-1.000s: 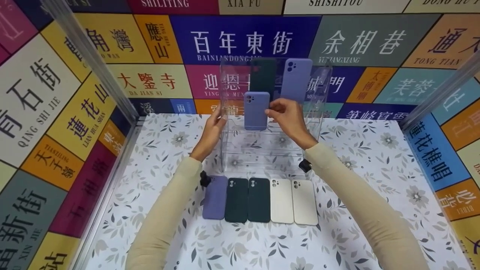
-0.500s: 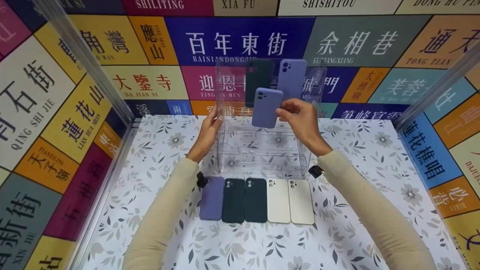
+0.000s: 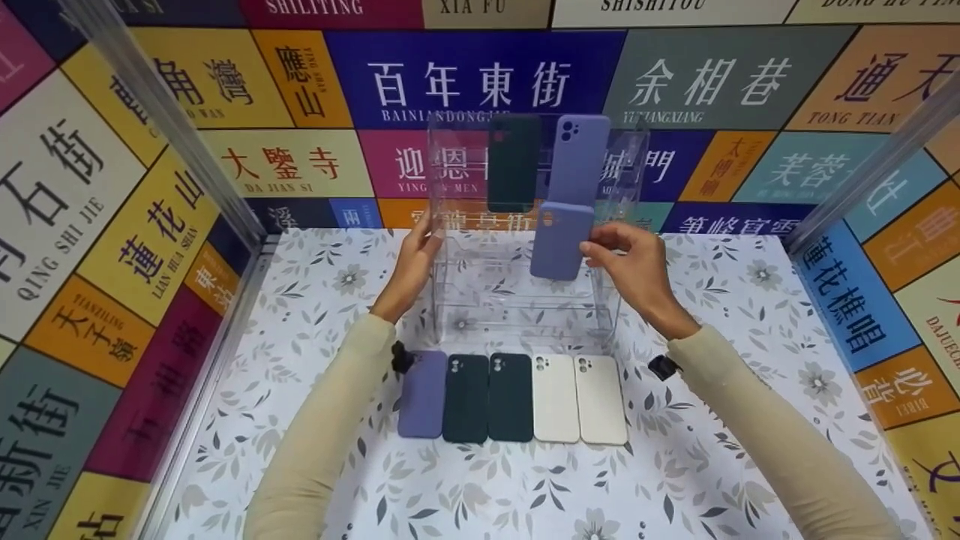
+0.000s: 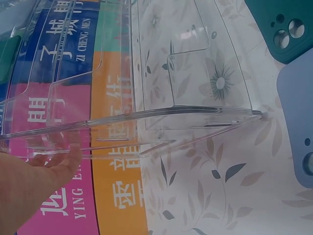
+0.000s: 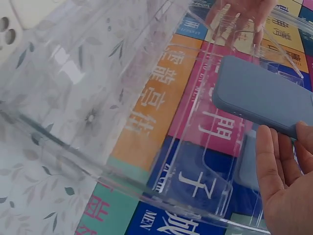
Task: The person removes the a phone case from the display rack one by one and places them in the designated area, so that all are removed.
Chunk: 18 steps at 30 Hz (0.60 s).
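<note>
Two cases (image 3: 514, 165) racked; right hand (image 3: 637, 266) pinching purple case (image 3: 559, 247), left hand (image 3: 411, 266) gripping clear rack (image 4: 171, 109); five more cases (image 3: 511, 397) left on counter (image 3: 480, 495)

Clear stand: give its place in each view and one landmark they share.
Head: the clear stand is central, beyond the row of phone cases.
Left wrist: the clear stand spans upper left to centre.
Right wrist: the clear stand fills much of the picture.
Shared landmark: the pink wall panel, seen partly through it.
</note>
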### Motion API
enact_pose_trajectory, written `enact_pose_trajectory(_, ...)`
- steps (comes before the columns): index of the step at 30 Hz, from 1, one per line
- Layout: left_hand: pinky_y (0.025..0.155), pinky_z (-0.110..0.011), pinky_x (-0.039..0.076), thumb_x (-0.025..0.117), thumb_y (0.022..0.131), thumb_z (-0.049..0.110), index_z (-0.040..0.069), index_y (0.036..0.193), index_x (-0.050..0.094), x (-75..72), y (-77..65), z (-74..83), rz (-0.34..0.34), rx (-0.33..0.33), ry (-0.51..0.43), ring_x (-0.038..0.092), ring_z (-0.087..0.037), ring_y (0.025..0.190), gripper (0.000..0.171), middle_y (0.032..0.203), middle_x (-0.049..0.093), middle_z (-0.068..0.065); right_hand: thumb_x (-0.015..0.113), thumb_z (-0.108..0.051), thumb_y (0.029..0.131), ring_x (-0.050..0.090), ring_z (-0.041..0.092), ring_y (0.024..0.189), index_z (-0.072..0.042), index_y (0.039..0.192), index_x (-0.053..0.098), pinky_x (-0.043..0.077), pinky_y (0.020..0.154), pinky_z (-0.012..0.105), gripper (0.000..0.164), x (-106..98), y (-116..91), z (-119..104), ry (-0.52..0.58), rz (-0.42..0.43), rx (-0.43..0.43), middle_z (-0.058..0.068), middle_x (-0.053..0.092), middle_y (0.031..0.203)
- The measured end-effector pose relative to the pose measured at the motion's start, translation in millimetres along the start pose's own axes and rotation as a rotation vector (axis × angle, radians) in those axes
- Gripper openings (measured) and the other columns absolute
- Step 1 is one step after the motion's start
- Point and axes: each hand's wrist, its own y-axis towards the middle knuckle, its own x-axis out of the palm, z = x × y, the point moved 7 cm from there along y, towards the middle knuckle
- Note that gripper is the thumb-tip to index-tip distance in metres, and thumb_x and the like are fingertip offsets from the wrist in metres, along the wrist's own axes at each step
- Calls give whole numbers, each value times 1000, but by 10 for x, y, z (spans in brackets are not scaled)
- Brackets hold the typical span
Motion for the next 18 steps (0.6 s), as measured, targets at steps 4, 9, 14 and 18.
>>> enact_pose_trajectory(4, 130, -54, 33, 47, 118, 15, 12, 177, 23, 1, -6, 10, -5, 1, -21, 43, -39, 156, 64, 176, 36, -17, 84, -7, 99, 77, 23, 86, 4, 112, 81, 65, 77, 25, 17, -66, -88, 77, -36, 4, -10, 20, 78, 101)
enact_pose_trajectory(9, 130, -55, 33, 46, 117, 15, 14, 177, 23, -3, -11, 1, -3, -7, -18, 42, -40, 157, 64, 176, 35, -16, 84, -6, 99, 77, 25, 86, 4, 111, 81, 64, 76, 23, 16, -119, -190, 172, -75, 0, -13, 20, 78, 100)
enact_pose_trajectory(14, 129, -56, 33, 47, 117, 14, 14, 177, 23, -4, -6, -7, -1, -9, -19, 39, -42, 158, 64, 176, 35, -16, 83, -8, 100, 77, 19, 86, 4, 111, 81, 64, 77, 24, 17, -185, -288, 295, -81, -10, 9, 19, 78, 101)
enact_pose_trajectory(18, 130, -56, 33, 46, 117, 13, 12, 177, 23, 1, -3, -6, -5, 0, -21, 37, -39, 160, 64, 178, 33, -14, 82, -10, 101, 77, 20, 86, 3, 112, 81, 65, 77, 24, 17, -249, -380, 399, -79, -20, 36, 19, 78, 101)
